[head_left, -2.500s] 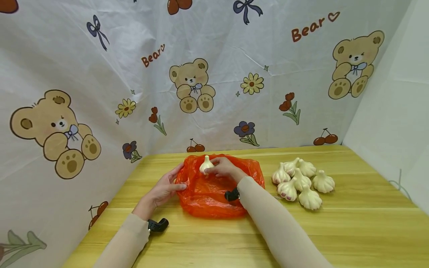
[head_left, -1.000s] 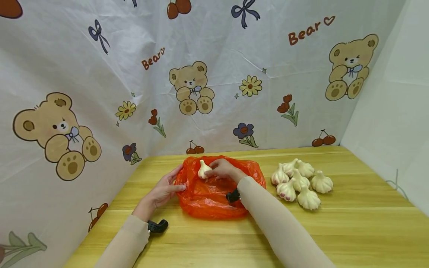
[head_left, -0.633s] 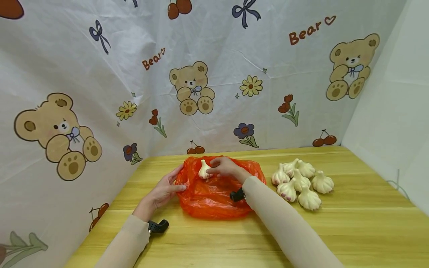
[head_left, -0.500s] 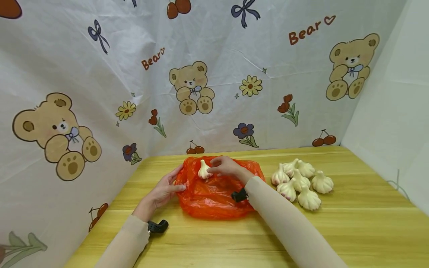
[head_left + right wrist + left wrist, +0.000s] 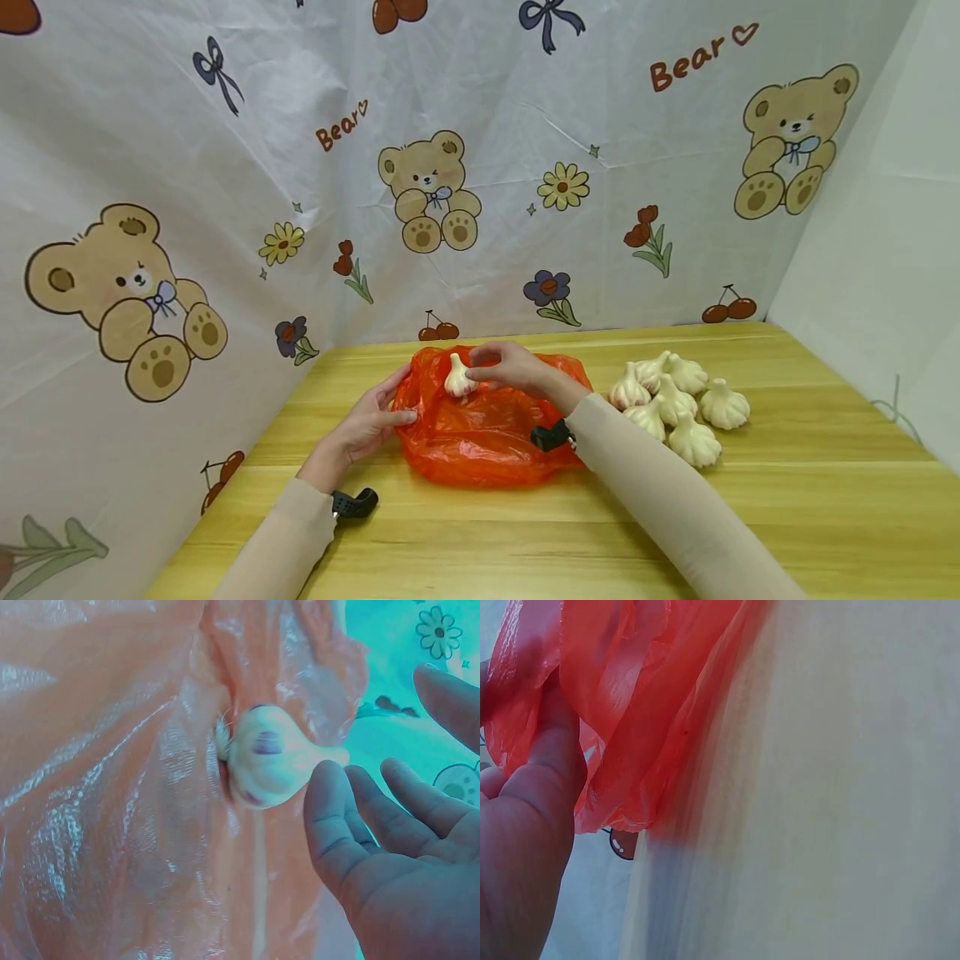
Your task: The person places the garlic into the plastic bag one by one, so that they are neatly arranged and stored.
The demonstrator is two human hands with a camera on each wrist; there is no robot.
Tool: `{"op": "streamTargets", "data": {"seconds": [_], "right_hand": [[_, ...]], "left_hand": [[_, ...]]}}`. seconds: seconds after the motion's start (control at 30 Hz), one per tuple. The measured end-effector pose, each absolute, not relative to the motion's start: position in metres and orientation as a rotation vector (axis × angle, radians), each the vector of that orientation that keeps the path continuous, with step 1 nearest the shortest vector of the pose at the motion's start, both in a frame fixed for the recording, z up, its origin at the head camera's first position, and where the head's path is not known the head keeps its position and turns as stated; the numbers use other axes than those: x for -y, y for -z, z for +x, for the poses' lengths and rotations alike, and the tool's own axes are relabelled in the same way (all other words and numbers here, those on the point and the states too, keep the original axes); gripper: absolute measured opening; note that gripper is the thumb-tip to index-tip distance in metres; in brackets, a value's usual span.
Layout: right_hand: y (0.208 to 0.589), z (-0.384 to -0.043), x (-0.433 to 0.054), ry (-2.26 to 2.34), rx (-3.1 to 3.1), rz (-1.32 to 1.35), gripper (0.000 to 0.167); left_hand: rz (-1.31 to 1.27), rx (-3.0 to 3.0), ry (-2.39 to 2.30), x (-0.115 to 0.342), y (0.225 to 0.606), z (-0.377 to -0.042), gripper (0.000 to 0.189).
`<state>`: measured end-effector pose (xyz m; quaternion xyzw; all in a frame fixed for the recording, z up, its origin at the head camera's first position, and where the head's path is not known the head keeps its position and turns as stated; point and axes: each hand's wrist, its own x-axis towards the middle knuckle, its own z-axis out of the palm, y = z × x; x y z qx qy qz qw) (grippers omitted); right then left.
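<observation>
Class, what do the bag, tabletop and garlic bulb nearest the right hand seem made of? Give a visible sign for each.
Bag: thin, glossy plastic film, most likely; it is crinkled, translucent, full of highlights.
Tabletop: wood or wood-look laminate, smooth; striped grain shows.
Bulb: real garlic or a moulded copy; smooth skin, purple patches and wispy base hairs leave it open.

The head camera looks forward and down across the table (image 5: 450, 550) to a printed backdrop (image 5: 480, 92). Both wrist cameras look from close by, sharing the red bag (image 5: 480, 458) with it: upper left in the left wrist view, left and centre in the right.
</observation>
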<state>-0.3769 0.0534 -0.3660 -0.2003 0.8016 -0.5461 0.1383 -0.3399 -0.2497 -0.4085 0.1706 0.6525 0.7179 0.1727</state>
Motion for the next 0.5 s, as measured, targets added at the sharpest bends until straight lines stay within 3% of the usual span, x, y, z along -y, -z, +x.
{"op": "streamTargets", "data": {"seconds": [0.5], "right_hand": [[0.355,-0.348,-0.086,1.495,-2.347,-0.699,0.045]], "left_hand": [[0.457,-1.861,-2.034,0.249,0.407,-0.338,0.098]]}}
